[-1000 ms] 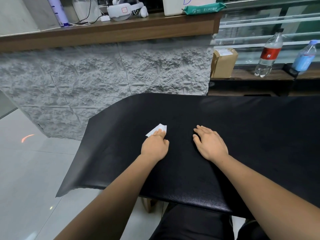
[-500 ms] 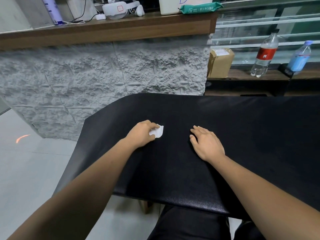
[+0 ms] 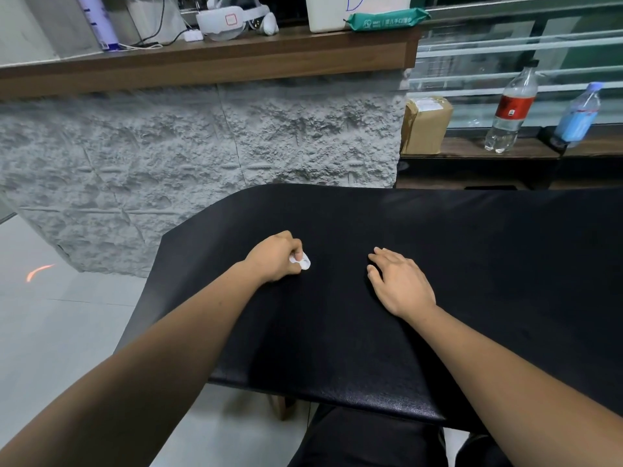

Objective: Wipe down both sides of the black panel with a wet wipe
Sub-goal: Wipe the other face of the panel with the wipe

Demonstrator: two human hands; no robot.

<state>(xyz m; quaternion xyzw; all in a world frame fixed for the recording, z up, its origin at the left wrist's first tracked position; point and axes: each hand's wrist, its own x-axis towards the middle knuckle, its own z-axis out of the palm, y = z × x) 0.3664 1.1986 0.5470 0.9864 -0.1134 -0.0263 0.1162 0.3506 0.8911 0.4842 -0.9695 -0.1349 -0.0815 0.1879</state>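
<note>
A large black panel [image 3: 472,251] with a leathery grain lies flat across my lap and sags off to the left. My left hand [image 3: 274,257] rests on its middle, fingers curled around a small crumpled white wet wipe [image 3: 301,262] that pokes out to the right of the knuckles. My right hand [image 3: 399,284] lies flat on the panel, palm down, fingers spread, a hand's width to the right of the wipe.
A rough grey stone-textured counter front [image 3: 202,156] stands just beyond the panel. On its wooden top sit a green wet-wipe pack [image 3: 384,20] and a white headset [image 3: 232,18]. A low shelf at right holds a cardboard box [image 3: 426,124] and two bottles [image 3: 512,109].
My left hand slid left across the panel and closed into a fist, bunching the wipe from a flat sheet into a small wad. My right hand stayed put.
</note>
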